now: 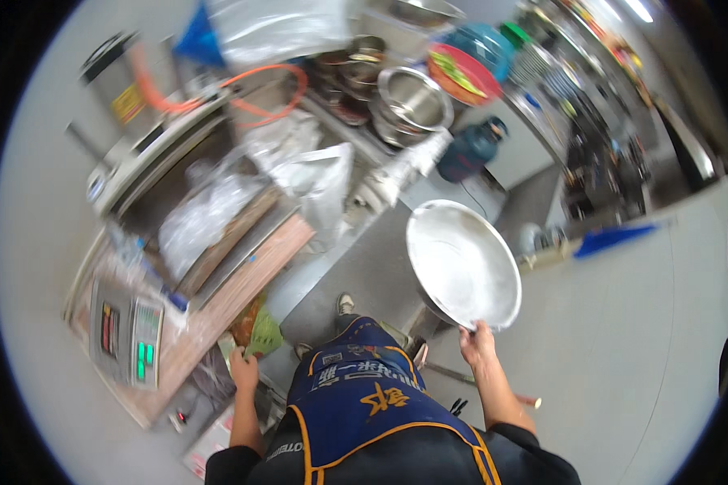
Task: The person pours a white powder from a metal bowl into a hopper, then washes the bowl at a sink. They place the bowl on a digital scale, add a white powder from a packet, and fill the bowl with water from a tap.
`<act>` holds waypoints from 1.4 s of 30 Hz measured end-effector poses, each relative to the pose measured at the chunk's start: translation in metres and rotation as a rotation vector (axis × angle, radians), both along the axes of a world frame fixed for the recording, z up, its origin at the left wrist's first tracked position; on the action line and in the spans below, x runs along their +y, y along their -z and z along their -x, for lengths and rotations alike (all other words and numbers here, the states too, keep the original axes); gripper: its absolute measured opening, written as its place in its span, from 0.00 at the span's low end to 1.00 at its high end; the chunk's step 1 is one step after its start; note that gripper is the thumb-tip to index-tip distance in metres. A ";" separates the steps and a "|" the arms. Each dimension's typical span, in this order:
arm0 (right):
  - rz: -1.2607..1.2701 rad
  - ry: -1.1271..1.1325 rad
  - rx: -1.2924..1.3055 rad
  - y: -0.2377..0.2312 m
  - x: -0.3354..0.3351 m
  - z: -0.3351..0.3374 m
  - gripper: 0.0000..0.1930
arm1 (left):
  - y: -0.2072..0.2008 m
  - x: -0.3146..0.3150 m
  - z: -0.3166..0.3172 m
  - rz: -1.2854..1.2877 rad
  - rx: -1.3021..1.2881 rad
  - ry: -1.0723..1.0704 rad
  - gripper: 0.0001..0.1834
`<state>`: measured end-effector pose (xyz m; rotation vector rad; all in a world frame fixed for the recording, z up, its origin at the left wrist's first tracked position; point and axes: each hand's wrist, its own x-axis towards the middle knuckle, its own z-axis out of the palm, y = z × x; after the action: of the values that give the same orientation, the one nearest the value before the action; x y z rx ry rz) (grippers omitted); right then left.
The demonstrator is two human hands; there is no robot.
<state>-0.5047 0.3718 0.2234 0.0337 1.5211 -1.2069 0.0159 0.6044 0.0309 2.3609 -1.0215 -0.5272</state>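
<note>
My right hand [479, 346] grips the near rim of a large round metal basin [465, 263]. The basin is tilted, its pale, shiny inside facing me, and nothing shows in it. My left hand [244, 370] is low beside the wooden-edged counter, next to a green plastic bag [264, 333] with something brownish by it. Blur hides whether its fingers touch the bag or are closed. A digital scale [125, 333] with green lit digits rests on the counter, to the left of that hand.
A sealing machine with an orange hose [263, 71] and clear plastic bags [210, 222] occupies the left counter. Metal pots [412, 101], a red bowl of green vegetables [465, 74] and a dark gas cylinder [471, 149] are farther off. A stick [527, 400] lies near my right forearm.
</note>
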 end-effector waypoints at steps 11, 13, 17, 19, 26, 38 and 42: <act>-0.150 -0.144 0.001 0.080 -0.135 0.111 0.11 | -0.019 -0.224 0.094 -0.204 0.173 0.448 0.18; -0.168 -0.186 0.013 0.107 -0.188 0.132 0.12 | 0.001 -0.255 0.102 -0.255 0.222 0.393 0.18; -0.221 -0.305 -0.021 0.145 -0.289 0.165 0.15 | 0.029 -0.279 0.121 -0.394 0.485 0.137 0.18; -0.252 -0.335 -0.009 0.140 -0.340 0.170 0.16 | 0.020 -0.302 0.142 -0.488 0.676 0.013 0.17; -0.220 -0.439 0.132 0.166 -0.497 0.184 0.16 | -0.012 -0.364 0.194 -0.426 0.847 -0.256 0.17; -0.200 -0.603 0.174 0.208 -0.689 0.121 0.15 | 0.045 -0.423 0.199 -0.306 0.940 -0.098 0.13; -0.197 -0.662 0.135 0.235 -0.744 0.093 0.16 | -0.018 -0.464 0.237 -0.307 0.874 -0.435 0.15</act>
<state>-0.5976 -0.3720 -0.0113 -0.3980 1.5851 -0.5385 -0.2216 0.1404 0.0486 2.1123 -0.0312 -1.4254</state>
